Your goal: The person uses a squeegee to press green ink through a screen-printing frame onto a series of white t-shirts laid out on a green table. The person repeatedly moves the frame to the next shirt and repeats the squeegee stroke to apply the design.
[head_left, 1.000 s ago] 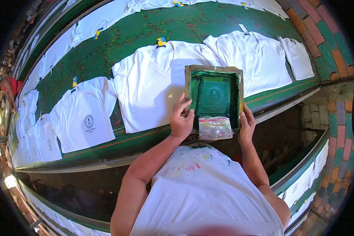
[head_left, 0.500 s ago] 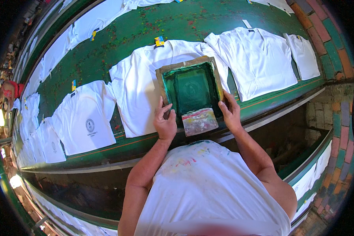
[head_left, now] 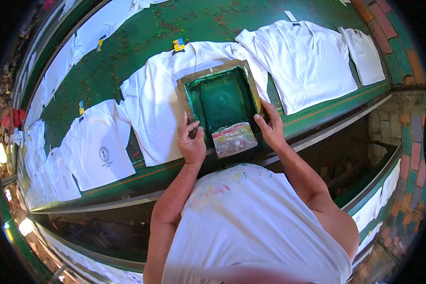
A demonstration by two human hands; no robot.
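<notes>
A wooden screen-printing frame (head_left: 187, 102) with a dark green mesh lies over the near part of a white T-shirt (head_left: 151, 94). Inside its near end rests a flat slab smeared with dried paint, which looks like a squeegee (head_left: 235, 140). My left hand (head_left: 192, 143) grips the frame's left side near the lower corner, fingers bent. On the opposite side, my right hand (head_left: 270, 125) holds the edge with the thumb on top. Whether the frame touches the cloth cannot be made out. The shirt's lower middle is hidden under it.
On the left lies a T-shirt (head_left: 101, 146) with a dark round print, and more shirts follow beyond it. A plain V-neck shirt (head_left: 308, 66) lies to the right. The long green table (head_left: 213, 23) is paint-spotted. A person in red (head_left: 18, 117) appears at far left.
The whole view has shifted slightly, so table, shirts and frame sit a little further left. Both hands keep their hold on the frame. The round mark in the mesh shows more faintly.
</notes>
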